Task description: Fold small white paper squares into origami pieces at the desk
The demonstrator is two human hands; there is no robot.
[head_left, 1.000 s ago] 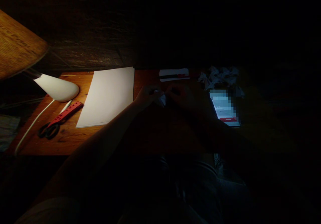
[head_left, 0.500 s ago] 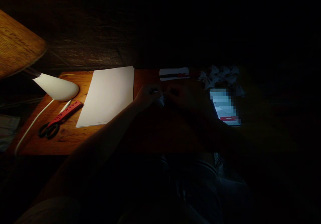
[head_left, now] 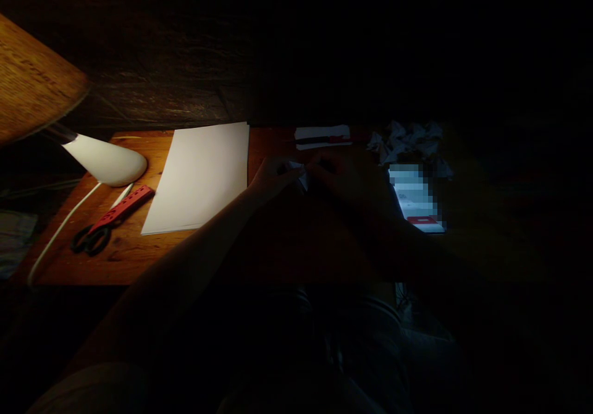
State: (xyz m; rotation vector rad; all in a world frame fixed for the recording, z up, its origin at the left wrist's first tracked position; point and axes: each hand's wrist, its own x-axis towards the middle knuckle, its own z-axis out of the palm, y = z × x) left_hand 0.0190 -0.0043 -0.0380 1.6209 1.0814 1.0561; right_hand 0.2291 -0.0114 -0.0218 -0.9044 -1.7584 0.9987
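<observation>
Over the dark middle of the wooden table, my left hand (head_left: 272,175) and my right hand (head_left: 330,172) come together around a small folded piece of white paper (head_left: 301,177). The fingers of both hands are pinched on it, the left on its left side and the right on its right. Deep shadow blurs the fingertips and the exact shape of the folds. To the left of my hands lies a stack of white paper sheets (head_left: 201,179), partly covered by my left forearm.
A lamp (head_left: 109,162) stands at the left, with red-and-black scissors (head_left: 113,219) before it. Behind my hands, a dark and red tool (head_left: 324,139) lies on small white papers (head_left: 322,131). Several folded paper pieces (head_left: 403,142) and a lit phone (head_left: 417,198) are to the right.
The folded paper has turned a little between my fingers, and more of its white upper part shows. Both hands stay in nearly the same place.
</observation>
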